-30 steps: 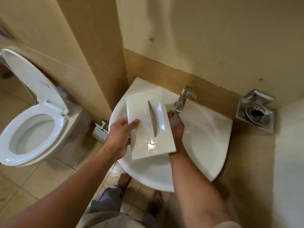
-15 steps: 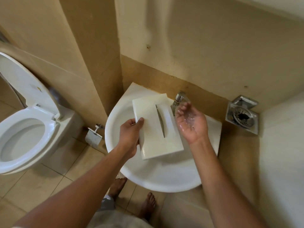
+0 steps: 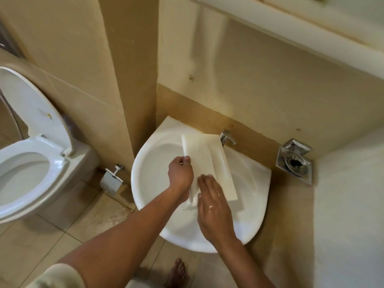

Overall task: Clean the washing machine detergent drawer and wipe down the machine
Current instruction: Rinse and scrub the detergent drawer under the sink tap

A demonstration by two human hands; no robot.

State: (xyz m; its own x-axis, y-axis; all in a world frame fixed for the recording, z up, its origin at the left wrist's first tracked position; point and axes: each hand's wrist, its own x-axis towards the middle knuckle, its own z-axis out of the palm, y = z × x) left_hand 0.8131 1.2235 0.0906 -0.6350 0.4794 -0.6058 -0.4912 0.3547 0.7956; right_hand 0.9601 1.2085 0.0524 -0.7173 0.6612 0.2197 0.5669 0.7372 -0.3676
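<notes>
The white detergent drawer (image 3: 216, 163), a flat rectangular panel with a long groove down its middle, lies tilted over the white corner sink (image 3: 253, 196). My left hand (image 3: 180, 175) grips the drawer's left edge, thumb on top. My right hand (image 3: 214, 206) is wet, with fingers straight, and lies flat on the drawer's near end. The chrome tap (image 3: 227, 138) stands just behind the drawer's far right corner.
A white toilet (image 3: 29, 169) with its lid up stands at the left. A chrome paper holder (image 3: 112, 178) hangs on the wall between toilet and sink. A chrome soap holder (image 3: 294, 161) is fixed to the wall right of the sink. My bare foot (image 3: 176, 273) is on the tiled floor.
My right hand came down from the tap, where it was cupped palm up, and now lies flat on the drawer's near end. The camera pulled back.
</notes>
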